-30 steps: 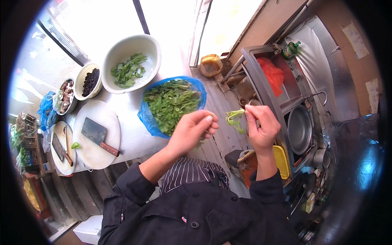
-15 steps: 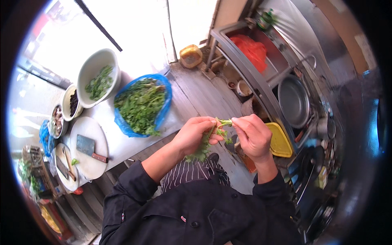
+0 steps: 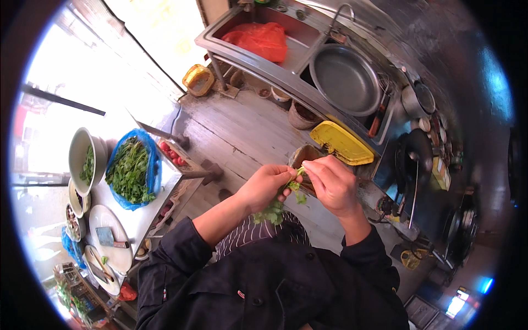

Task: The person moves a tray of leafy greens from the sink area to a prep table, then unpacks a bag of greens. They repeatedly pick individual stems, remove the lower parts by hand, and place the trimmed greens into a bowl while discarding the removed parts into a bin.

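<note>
Right hand (image 3: 334, 186) inward — stems (image 3: 301, 172) aslant, rightward

A dark buttoned jacket (image 3: 269, 283) is worn here, sleeves (image 3: 175, 245) bunched up, front marked by a small reddish tag (image 3: 241, 294), and there, white-striped dark cloth (image 3: 235, 240) is glimpsed below!

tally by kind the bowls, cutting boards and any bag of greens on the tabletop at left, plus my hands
Round bowls (large pale one, smaller cream one, small silvery one): 3
White rounded cutting boards, larger and smaller: 2
Blue plastic bag of leafy greens: 1
Bare hands, left hand and right hand: 2
Total: 8
</note>
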### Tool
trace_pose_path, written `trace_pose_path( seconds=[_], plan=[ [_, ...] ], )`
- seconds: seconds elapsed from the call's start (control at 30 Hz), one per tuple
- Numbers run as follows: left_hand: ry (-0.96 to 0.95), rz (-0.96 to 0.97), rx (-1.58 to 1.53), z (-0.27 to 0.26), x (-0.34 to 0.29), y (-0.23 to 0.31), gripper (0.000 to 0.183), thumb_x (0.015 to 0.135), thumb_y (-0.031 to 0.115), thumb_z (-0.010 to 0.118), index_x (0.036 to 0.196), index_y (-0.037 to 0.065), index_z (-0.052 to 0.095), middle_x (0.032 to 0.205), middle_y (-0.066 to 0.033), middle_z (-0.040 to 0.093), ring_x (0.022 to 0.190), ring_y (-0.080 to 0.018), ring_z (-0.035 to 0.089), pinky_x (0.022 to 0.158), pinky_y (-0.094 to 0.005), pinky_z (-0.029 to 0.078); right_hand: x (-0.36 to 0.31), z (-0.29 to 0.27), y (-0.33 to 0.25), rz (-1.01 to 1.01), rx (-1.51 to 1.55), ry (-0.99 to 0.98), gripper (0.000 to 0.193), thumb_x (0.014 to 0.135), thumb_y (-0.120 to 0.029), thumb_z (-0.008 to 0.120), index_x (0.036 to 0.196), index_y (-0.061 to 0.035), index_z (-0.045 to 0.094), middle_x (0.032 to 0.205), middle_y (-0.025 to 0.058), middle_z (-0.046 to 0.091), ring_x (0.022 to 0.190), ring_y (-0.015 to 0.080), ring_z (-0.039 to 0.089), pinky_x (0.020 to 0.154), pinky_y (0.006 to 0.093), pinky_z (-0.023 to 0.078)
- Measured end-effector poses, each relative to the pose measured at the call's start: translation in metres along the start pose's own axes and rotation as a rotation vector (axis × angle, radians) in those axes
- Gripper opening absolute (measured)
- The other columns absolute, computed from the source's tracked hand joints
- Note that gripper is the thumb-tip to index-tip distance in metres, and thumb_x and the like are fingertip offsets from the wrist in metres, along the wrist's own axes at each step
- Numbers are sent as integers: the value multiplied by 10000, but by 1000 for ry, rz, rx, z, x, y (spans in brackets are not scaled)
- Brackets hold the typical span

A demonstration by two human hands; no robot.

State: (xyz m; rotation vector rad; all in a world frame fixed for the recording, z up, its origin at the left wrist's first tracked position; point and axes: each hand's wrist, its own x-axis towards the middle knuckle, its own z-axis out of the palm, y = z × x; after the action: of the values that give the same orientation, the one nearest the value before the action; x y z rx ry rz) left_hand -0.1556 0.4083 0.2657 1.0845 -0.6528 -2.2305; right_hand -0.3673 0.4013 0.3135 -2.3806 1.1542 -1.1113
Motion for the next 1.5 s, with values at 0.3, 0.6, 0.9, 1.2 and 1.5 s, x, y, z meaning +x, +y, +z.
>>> trace_pose_path(
  seconds=[0.3, 0.6, 0.9, 1.2, 1.5],
  plan=[
    [134, -109, -34, 58, 57, -46, 210, 1109, 208, 617, 1056, 39, 729, 803, 38, 586, 600, -60, 458, 524, -228, 340, -84, -25, 59, 512, 113, 241, 119, 976, 22, 768, 1095, 25, 776, 960, 93, 731, 708, 162, 691, 631, 288, 551],
    [-53, -112, -329, 42, 54, -37, 130, 1143, 175, 540, 1113, 75, 618, 842, 54, 468, 729, -74, 435, 614, -230, 367, -206, -30, 180, 1007, 298, 293, 174, 1070, -134, 701, 1115, 18, 773, 916, 69, 747, 696, 120, 703, 582, 289, 562],
    [-10, 167, -499, -42, -1, -10, 160, 1150, 213, 551, 1112, 74, 619, 886, 39, 532, 750, -83, 466, 631, -240, 401, -349, 50, 277, 1318, 484, -155, 291, 1076, -223, 662, 831, -67, 656, 687, 12, 614, 543, 170, 681, 462, 329, 536],
    [947, 741, 140, -231, -288, 142, 233, 1108, 275, 646, 1061, 67, 740, 841, 35, 622, 668, -55, 542, 580, -225, 423, -307, 157, 232, 1413, 494, -579, 215, 1034, -172, 637, 1051, 18, 737, 848, 121, 755, 653, 244, 775, 535, 361, 626],
    [1377, 386, 1165, -470, -401, 238, 308, 1091, 247, 585, 1232, 62, 786, 1034, -136, 771, 898, -263, 712, 834, -392, 575, -116, 238, 125, 1207, 448, -531, 239, 1056, -140, 657, 1114, 74, 747, 915, 118, 765, 685, 196, 769, 554, 308, 617]
  ],
)
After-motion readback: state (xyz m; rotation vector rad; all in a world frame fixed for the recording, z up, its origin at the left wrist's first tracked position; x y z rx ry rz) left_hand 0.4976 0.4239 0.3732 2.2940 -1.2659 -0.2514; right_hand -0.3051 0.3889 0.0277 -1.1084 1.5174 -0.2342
